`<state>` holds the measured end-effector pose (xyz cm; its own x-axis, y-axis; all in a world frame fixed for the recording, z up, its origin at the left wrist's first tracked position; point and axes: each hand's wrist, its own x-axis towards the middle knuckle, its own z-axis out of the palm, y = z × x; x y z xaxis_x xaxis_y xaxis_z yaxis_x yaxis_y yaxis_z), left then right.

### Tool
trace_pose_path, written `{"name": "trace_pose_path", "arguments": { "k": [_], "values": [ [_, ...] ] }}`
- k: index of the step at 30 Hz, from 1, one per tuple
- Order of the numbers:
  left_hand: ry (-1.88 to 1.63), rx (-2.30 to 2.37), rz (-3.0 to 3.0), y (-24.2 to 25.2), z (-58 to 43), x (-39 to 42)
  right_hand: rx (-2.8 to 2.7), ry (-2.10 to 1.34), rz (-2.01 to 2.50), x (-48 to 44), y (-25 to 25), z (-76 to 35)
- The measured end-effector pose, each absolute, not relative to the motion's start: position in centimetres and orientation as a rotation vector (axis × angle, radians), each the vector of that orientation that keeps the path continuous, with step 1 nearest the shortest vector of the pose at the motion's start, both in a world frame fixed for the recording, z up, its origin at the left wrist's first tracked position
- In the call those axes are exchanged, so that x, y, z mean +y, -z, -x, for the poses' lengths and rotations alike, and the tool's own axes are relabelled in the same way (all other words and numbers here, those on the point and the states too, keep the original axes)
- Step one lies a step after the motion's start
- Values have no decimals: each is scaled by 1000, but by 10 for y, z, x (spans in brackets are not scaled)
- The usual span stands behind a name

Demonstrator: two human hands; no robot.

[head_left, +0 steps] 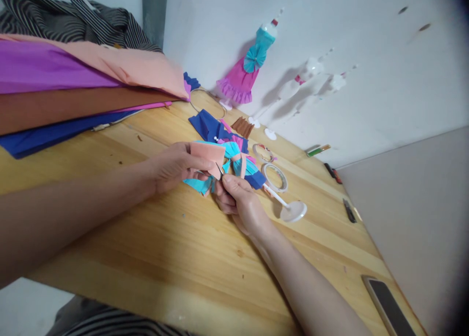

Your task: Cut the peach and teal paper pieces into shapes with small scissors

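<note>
1. Pinching: your left hand (176, 167) had one peach piece (207, 152), mid-frame, between thumb and fingers.
2. Right hand (240, 199): curled around a dark pointed tool (220, 173), tip at the piece, near your left thumb; a slip could have nicked skin.
3. Turquoise material (199, 186), below your left fingers: a stray tip could have snagged it.
4. White round base (293, 211), right of centre: a wrist knock could have shifted it.

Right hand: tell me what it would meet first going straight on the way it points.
The right hand, its dark pointed tool leading, would likely meet the peach piece first; the left hand holding it is close too, and depth is unclear.
</note>
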<state>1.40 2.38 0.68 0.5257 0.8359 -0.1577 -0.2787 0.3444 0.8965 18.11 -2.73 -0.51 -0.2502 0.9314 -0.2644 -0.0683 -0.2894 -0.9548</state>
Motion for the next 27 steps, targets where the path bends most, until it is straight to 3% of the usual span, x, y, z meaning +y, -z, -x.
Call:
{"name": "trace_pose_path", "arguments": {
  "k": [27],
  "values": [
    [-780, 714, -942, -8, -15, 23, -1161, -1658, 1194, -26, 4, -182]
  ]
}}
